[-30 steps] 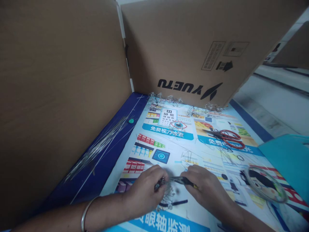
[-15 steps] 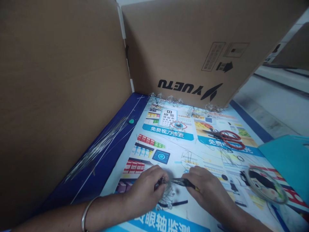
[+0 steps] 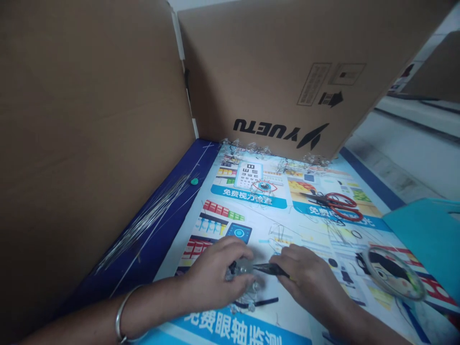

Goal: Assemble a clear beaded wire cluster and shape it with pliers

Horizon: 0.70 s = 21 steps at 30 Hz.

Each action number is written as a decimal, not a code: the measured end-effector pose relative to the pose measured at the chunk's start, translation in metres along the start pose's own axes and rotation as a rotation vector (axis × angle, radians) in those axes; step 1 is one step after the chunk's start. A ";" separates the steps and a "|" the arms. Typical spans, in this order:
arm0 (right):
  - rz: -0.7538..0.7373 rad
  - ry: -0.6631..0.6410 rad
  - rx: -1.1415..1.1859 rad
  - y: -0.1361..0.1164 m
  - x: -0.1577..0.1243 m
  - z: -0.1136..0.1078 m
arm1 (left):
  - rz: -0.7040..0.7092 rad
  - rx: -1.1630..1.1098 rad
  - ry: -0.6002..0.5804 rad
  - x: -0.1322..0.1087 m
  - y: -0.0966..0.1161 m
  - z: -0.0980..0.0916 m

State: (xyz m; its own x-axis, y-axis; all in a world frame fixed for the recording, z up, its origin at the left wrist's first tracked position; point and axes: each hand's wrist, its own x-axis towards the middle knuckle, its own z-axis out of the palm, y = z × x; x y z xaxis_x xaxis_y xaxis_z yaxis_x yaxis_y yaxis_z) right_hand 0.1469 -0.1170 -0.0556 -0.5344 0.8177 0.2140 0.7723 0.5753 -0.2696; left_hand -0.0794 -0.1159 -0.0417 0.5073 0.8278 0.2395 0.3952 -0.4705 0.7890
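With thumb and fingers curled round it, my left hand (image 3: 219,270) holds a small piece of clear beads on wire (image 3: 249,294) over the printed sheet. My right hand (image 3: 305,278) grips a pair of pliers (image 3: 269,269) with dark jaws; their tips point left and reach the beads at my left fingertips. Whether the jaws touch the wire I cannot tell. Part of the beadwork is hidden behind my left fingers. A dark strip (image 3: 266,302) lies on the sheet just below the beads.
Red-handled scissors (image 3: 343,206) lie at the right, above a roll of clear tape (image 3: 395,273). A bundle of thin wires (image 3: 151,223) and a green lump (image 3: 194,181) rest at the left. More clear beadwork (image 3: 251,147) sits along the cardboard wall (image 3: 280,72).
My left fingers have opened a little around the beadwork, showing more of it. The pliers have stayed close to the beads, and the view has shifted slightly.
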 end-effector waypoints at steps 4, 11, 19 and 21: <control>-0.006 0.003 0.013 -0.002 0.000 -0.002 | 0.077 0.032 -0.047 0.006 0.001 -0.006; -0.022 0.009 -0.019 -0.003 0.000 -0.001 | 0.104 0.108 -0.117 0.009 0.001 -0.004; -0.005 -0.028 -0.013 -0.002 -0.002 0.001 | 0.115 0.066 -0.055 0.010 0.001 -0.005; -0.003 -0.032 -0.015 0.000 -0.004 0.001 | 0.092 0.053 -0.038 0.010 0.001 -0.005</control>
State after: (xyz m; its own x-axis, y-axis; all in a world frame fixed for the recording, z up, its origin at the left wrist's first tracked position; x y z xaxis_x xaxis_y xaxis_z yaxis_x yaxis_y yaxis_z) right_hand 0.1488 -0.1204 -0.0577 -0.5474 0.8163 0.1845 0.7757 0.5776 -0.2543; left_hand -0.0781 -0.1065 -0.0353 0.5718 0.7686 0.2870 0.3848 -0.5602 0.7336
